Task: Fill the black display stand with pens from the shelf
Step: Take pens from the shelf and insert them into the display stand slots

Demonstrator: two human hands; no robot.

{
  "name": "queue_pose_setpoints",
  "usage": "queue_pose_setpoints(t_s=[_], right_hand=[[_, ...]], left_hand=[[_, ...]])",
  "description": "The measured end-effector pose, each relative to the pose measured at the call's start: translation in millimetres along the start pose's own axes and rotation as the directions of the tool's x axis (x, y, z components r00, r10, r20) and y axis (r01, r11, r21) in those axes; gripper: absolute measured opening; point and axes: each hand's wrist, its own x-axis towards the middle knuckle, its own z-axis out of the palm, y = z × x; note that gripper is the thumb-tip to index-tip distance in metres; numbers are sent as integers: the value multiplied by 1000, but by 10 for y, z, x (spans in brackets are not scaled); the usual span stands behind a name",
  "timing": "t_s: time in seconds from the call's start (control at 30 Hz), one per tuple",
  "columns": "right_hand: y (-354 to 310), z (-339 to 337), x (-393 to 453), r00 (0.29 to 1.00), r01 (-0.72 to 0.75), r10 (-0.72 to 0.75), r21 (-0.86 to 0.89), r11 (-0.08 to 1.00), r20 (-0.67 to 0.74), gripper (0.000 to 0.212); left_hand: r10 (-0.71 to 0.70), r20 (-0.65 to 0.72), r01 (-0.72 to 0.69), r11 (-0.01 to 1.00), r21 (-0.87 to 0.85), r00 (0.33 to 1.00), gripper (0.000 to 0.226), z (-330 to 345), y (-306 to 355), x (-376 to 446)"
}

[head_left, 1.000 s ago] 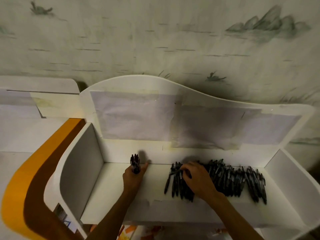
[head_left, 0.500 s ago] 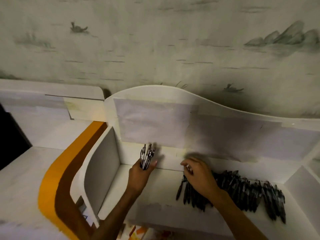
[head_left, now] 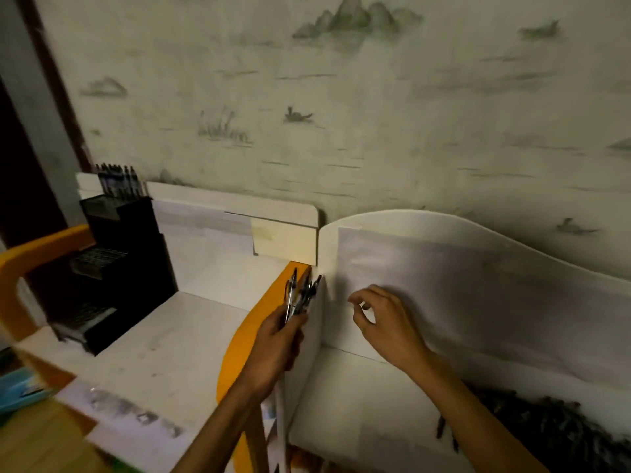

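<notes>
My left hand (head_left: 275,343) grips a bundle of pens (head_left: 301,295), tips up, over the white shelf's left side wall. My right hand (head_left: 386,324) hovers above the shelf (head_left: 358,414) with thumb and forefinger curled close; nothing shows between them. The pile of dark pens (head_left: 546,425) lies on the shelf at the lower right, partly behind my right forearm. The black display stand (head_left: 126,261) sits on the white desk (head_left: 164,349) at the left, stepped in tiers, with several pens (head_left: 119,180) upright in its top tier.
An orange curved band (head_left: 246,336) edges the desk between stand and shelf. A white back panel (head_left: 239,213) runs behind the desk. Blue and orange items (head_left: 20,387) lie at the lower left. Patterned wallpaper covers the wall behind.
The view has swung left, bringing the black stand into sight. My left hand has lifted the pen bundle up and left to the shelf's side wall. My right hand has risen off the pen pile.
</notes>
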Motion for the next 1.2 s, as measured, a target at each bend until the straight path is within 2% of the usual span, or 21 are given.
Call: queue_pose_setpoints(t_s=[0.13,0.43,0.63,0.77,0.9,1.07,1.2], right_hand=[[-697,287,168,999,47,-48,43,998,12,18],[-2153,1088,447,991,132,-132,-18,991,-29,17],[-2781,1537,683,994,101,-103,-66,993,-27,17],[-3005,1765,875,995,100,-101,-100,990,-9,15],[-3216,2088,1157,995,94,-98,-112,989,-23,14],[-3418,2564,1663,991,112,-118,-104,988,-56,14],[-3564,2931,2127,992,82,-89,-85,993,-89,12]], left_hand=[[67,-76,-56,988,143,995,16,-788,192,-97],[74,-267,-68,997,34,961,12,-2632,384,-219],[52,-254,-58,998,-18,966,9,-3573,455,-268],[68,-269,-68,998,12,961,7,-3995,477,-136],[66,-216,-69,998,-6,974,9,-4454,399,180],[158,-166,-157,987,19,973,6,-4939,400,680],[152,-133,-148,988,37,980,10,-5303,471,1127]])
